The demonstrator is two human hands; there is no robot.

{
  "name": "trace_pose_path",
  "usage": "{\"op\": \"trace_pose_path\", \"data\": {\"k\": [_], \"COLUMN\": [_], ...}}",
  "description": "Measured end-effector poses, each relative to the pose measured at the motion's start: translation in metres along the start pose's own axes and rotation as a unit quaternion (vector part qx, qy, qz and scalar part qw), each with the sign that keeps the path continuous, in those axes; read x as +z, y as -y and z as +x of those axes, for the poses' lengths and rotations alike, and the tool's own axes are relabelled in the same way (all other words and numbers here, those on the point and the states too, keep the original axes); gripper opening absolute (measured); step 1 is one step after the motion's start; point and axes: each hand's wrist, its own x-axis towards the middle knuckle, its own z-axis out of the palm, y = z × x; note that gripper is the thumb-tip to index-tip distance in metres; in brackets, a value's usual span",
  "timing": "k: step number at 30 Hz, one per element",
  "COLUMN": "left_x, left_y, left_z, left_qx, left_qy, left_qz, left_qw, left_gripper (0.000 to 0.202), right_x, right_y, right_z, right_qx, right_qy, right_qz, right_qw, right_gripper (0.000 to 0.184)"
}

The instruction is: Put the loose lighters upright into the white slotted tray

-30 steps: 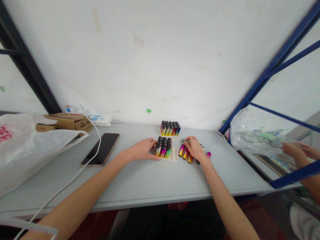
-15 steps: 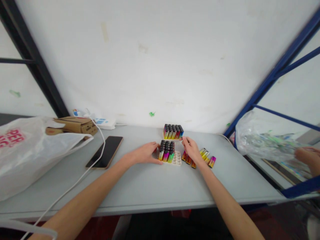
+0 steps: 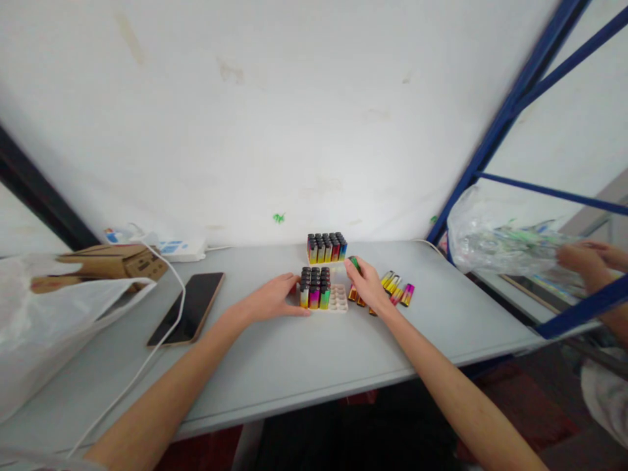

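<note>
A white tray [image 3: 339, 302] on the grey table [image 3: 294, 353] holds several upright rainbow-coloured lighters [image 3: 314, 290] with black tops on its left side; its right pockets are bare. My left hand [image 3: 271, 299] rests against the tray's left edge, fingers curled round it. My right hand [image 3: 364, 282] is just right of the tray, pinching a green-tipped lighter [image 3: 354, 263]. Several loose lighters [image 3: 396, 290] lie flat to the right of that hand. A second, full tray of lighters [image 3: 326, 248] stands behind, near the wall.
A dark phone [image 3: 187, 307] with a white cable [image 3: 161, 333] lies at the left, beside a cardboard box [image 3: 110, 260], a power strip [image 3: 171, 247] and a white plastic bag [image 3: 44, 327]. Beyond a blue frame [image 3: 490, 140], another person's hands [image 3: 586, 258] handle a clear plastic bag [image 3: 495, 245].
My right hand has lifted off the loose lighters with one pinched in its fingers and moved up beside the tray. My left hand stays at the tray. The camera has shifted.
</note>
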Motion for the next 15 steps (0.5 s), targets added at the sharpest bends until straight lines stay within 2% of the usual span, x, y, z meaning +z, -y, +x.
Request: {"op": "trace_pose_path", "data": {"k": [3, 7, 11, 15], "left_x": [0.0001, -0.0007, -0.0008, 0.0], "left_y": [0.0006, -0.0001, -0.0003, 0.0013], "left_z": [0.0006, 0.001, 0.0007, 0.0012], "left_qx": [0.002, 0.001, -0.008, -0.006], "left_qy": [0.0, 0.001, 0.007, 0.006], "left_qz": [0.01, 0.011, 0.007, 0.007], "left_qw": [1.0, 1.0, 1.0, 1.0], "left_gripper": [0.063, 0.061, 0.061, 0.061], "right_x": [-0.0012, -0.0033, -0.0021, -0.001], "right_y": [0.0051, 0.0076, 0.0051, 0.0055], "right_z": [-0.0019, -0.0021, -0.0019, -0.0017], "right_qx": [0.016, -0.008, -0.022, -0.029], "right_qy": [-0.039, -0.052, -0.053, -0.043], "right_qz": [-0.003, -0.053, -0.075, -0.079], "right_qw": [0.999, 0.997, 0.996, 0.995], "right_gripper": [0.055, 0.05, 0.039, 0.039]}}
